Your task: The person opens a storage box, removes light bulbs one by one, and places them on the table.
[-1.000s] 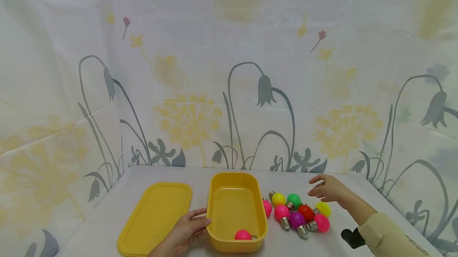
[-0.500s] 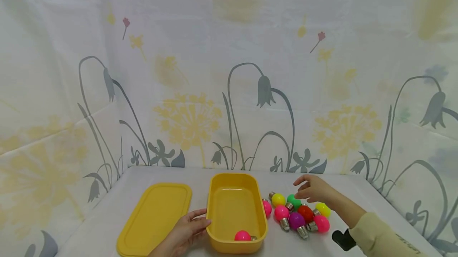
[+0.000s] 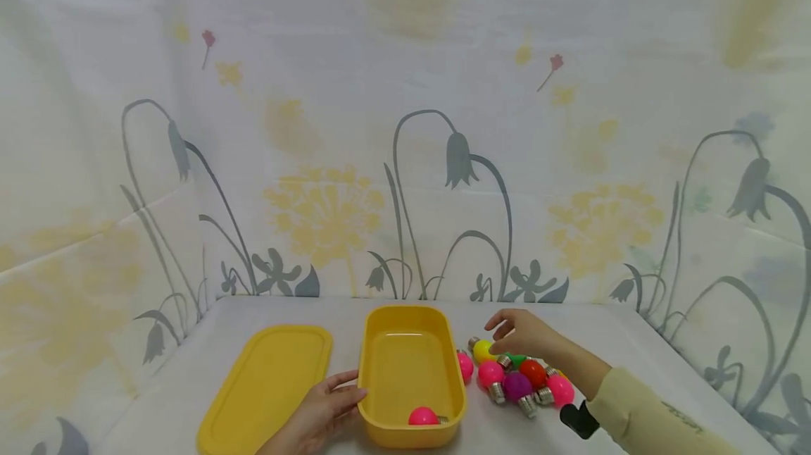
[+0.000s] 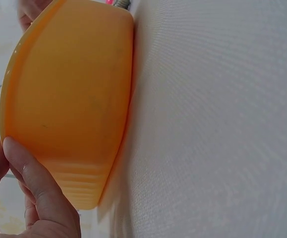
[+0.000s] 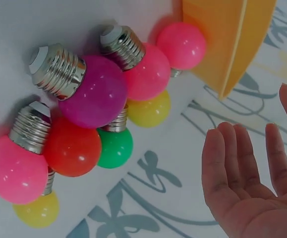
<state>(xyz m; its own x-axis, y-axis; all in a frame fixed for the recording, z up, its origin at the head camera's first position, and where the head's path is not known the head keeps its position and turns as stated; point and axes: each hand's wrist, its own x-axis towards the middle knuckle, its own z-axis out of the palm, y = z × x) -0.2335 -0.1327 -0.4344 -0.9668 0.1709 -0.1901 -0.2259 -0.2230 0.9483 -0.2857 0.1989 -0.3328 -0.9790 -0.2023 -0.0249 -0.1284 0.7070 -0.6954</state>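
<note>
My left hand (image 3: 319, 409) pinches the left rim of a yellow plastic container (image 3: 413, 435), as the left wrist view also shows with the thumb and a finger (image 4: 39, 183) at the rim. Inside the container lies a pink light bulb (image 3: 422, 416) near the front wall. My right hand (image 3: 526, 334) hovers above a cluster of coloured light bulbs, close to a yellow bulb (image 3: 483, 350) and a partly covered green bulb (image 5: 116, 148). Nothing is in that hand, and its fingers are loosely bent. A purple bulb (image 5: 96, 91) and a red bulb (image 5: 74, 147) lie in the cluster.
A yellow lid (image 3: 269, 384) lies flat to the left of the container. One pink bulb (image 3: 465, 366) rests right beside the container's right wall. White cloth covers the table (image 3: 608, 332), and a flower-printed curtain (image 3: 405, 89) hangs behind it.
My right hand has moved left over the bulbs, from the right side of the cluster toward the yellow bulb. The left hand still holds the container. The head view has shifted slightly.
</note>
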